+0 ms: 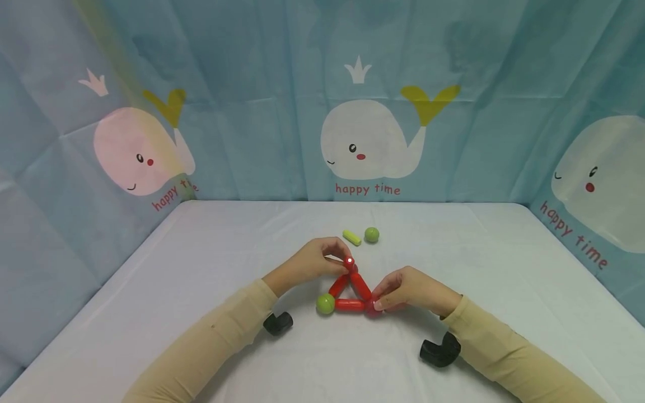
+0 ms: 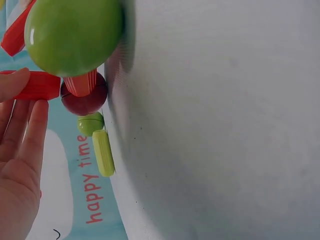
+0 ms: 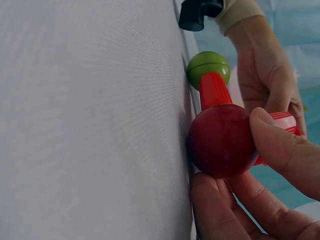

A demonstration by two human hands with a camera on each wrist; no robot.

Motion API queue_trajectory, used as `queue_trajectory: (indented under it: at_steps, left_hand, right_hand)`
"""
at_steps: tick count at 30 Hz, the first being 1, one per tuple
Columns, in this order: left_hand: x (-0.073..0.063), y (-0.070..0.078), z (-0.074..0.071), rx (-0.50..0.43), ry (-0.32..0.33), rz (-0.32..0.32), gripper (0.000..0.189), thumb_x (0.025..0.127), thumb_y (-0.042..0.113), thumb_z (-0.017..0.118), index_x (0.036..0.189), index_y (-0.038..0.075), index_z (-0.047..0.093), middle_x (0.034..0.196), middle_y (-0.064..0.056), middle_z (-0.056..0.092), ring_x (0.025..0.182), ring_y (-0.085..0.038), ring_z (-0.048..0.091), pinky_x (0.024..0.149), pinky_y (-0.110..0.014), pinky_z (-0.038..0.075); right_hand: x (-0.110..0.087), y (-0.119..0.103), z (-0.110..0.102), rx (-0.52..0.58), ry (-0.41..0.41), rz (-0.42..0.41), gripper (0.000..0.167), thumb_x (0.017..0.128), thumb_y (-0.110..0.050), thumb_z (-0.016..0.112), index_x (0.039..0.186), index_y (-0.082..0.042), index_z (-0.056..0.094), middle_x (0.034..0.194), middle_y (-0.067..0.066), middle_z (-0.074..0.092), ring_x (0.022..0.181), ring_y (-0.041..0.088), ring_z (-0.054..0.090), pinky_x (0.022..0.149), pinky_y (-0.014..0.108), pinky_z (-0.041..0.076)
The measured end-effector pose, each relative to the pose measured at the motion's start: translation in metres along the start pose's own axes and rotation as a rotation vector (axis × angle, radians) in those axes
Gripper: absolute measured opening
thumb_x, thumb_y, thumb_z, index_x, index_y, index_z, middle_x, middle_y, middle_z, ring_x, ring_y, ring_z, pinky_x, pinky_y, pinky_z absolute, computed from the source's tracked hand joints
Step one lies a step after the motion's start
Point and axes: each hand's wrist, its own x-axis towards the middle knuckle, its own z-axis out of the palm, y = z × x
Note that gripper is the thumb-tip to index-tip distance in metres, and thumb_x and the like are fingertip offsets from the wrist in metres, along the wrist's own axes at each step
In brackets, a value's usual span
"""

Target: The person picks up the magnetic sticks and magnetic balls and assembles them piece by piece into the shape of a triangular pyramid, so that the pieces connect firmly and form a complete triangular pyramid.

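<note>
On the white table lies a triangle of red rods [image 1: 350, 305] with balls at its corners. Its left corner is a green ball [image 1: 325, 304]; a dark red ball [image 2: 85, 97] forms the far corner, mostly hidden in the head view. My left hand [image 1: 325, 258] pinches a red rod [image 2: 42, 86] between thumb and fingers, its end at that far ball and the rod rising from it. At the near right corner, my right hand [image 1: 415, 291] holds a red ball [image 3: 223, 141], thumb on one side and fingers beneath.
Beyond the triangle, a yellow-green rod [image 1: 351, 238] and a loose green ball [image 1: 372, 234] lie on the table [image 1: 242, 229]. Black wrist mounts [image 1: 440, 351] stick out beside both sleeves. Blue cloth [image 1: 252, 140] with printed whales hangs behind and at the sides.
</note>
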Motion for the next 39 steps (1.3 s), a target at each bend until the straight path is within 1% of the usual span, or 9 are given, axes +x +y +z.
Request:
queue_trajectory:
  at_steps: [4, 10, 14, 17, 23, 27, 31, 36, 39]
  left_hand:
    - [0.000, -0.001, 0.000, 0.002, -0.015, -0.004, 0.017, 0.088, 0.007, 0.072, 0.103, 0.014, 0.068, 0.106, 0.000, 0.071, 0.109, -0.017, 0.067, 0.101, -0.040, 0.051]
    - [0.001, 0.000, -0.001, 0.010, -0.029, 0.010, 0.018, 0.088, 0.006, 0.071, 0.104, 0.013, 0.068, 0.107, 0.000, 0.071, 0.109, -0.017, 0.067, 0.101, -0.039, 0.052]
    - [0.002, 0.001, -0.005, 0.016, -0.058, 0.009, 0.019, 0.089, 0.004, 0.069, 0.106, 0.012, 0.067, 0.111, -0.003, 0.070, 0.111, -0.019, 0.067, 0.099, -0.036, 0.053]
    - [0.006, 0.002, -0.009, 0.051, -0.057, 0.003, 0.021, 0.090, 0.002, 0.067, 0.110, 0.010, 0.066, 0.116, -0.006, 0.069, 0.112, -0.020, 0.066, 0.099, -0.035, 0.054]
    - [0.024, -0.003, -0.021, 0.145, 0.023, -0.019, 0.025, 0.092, 0.003, 0.065, 0.117, 0.006, 0.065, 0.125, -0.012, 0.067, 0.116, -0.022, 0.063, 0.101, -0.036, 0.053]
    - [0.038, -0.008, -0.026, 0.180, 0.069, -0.038, 0.028, 0.092, 0.006, 0.067, 0.120, 0.008, 0.065, 0.129, -0.010, 0.065, 0.122, -0.025, 0.062, 0.104, -0.039, 0.051]
    - [0.048, -0.009, -0.028, 0.198, 0.081, -0.039, 0.028, 0.092, 0.007, 0.067, 0.120, 0.010, 0.066, 0.130, -0.009, 0.064, 0.126, -0.028, 0.060, 0.107, -0.042, 0.048]
    - [0.060, -0.011, -0.028, 0.230, 0.086, -0.014, 0.028, 0.091, 0.006, 0.066, 0.119, 0.009, 0.066, 0.129, -0.009, 0.065, 0.128, -0.026, 0.058, 0.109, -0.041, 0.046]
    - [0.066, -0.011, -0.028, 0.241, 0.096, -0.028, 0.029, 0.091, 0.006, 0.066, 0.119, 0.009, 0.067, 0.130, -0.009, 0.065, 0.128, -0.026, 0.058, 0.109, -0.040, 0.046]
  right_hand:
    - [0.000, 0.000, 0.000, -0.002, 0.000, 0.002, 0.028, 0.081, -0.020, 0.082, 0.102, -0.003, 0.076, 0.090, 0.002, 0.078, 0.080, 0.010, 0.068, 0.074, 0.027, 0.056]
    - [0.000, 0.000, 0.000, -0.012, 0.000, 0.005, 0.028, 0.082, -0.021, 0.081, 0.103, -0.004, 0.076, 0.090, 0.002, 0.077, 0.080, 0.011, 0.068, 0.075, 0.028, 0.056]
    - [0.001, -0.001, 0.000, -0.014, 0.000, 0.005, 0.028, 0.082, -0.021, 0.081, 0.103, -0.004, 0.076, 0.090, 0.002, 0.077, 0.080, 0.011, 0.068, 0.075, 0.028, 0.056]
    - [0.001, -0.001, 0.000, -0.019, 0.001, 0.003, 0.028, 0.082, -0.021, 0.081, 0.103, -0.004, 0.076, 0.090, 0.002, 0.077, 0.080, 0.011, 0.067, 0.075, 0.028, 0.056]
    - [0.001, -0.001, 0.001, -0.018, 0.008, 0.010, 0.028, 0.081, -0.021, 0.081, 0.103, -0.004, 0.076, 0.090, 0.002, 0.077, 0.080, 0.011, 0.067, 0.074, 0.027, 0.056]
    - [0.000, -0.001, 0.002, -0.030, 0.017, 0.019, 0.028, 0.081, -0.021, 0.082, 0.103, -0.005, 0.076, 0.090, 0.002, 0.077, 0.080, 0.011, 0.067, 0.074, 0.027, 0.055]
    - [0.000, -0.001, 0.002, -0.028, 0.019, 0.024, 0.028, 0.081, -0.021, 0.082, 0.103, -0.005, 0.076, 0.090, 0.002, 0.077, 0.080, 0.011, 0.067, 0.074, 0.027, 0.055]
    - [0.001, -0.001, 0.001, -0.014, 0.017, 0.022, 0.028, 0.081, -0.021, 0.082, 0.102, -0.005, 0.076, 0.089, 0.002, 0.077, 0.080, 0.011, 0.067, 0.074, 0.028, 0.055]
    - [0.000, -0.001, 0.001, -0.017, 0.019, 0.015, 0.027, 0.081, -0.021, 0.082, 0.102, -0.005, 0.076, 0.089, 0.001, 0.077, 0.080, 0.011, 0.066, 0.074, 0.028, 0.054]
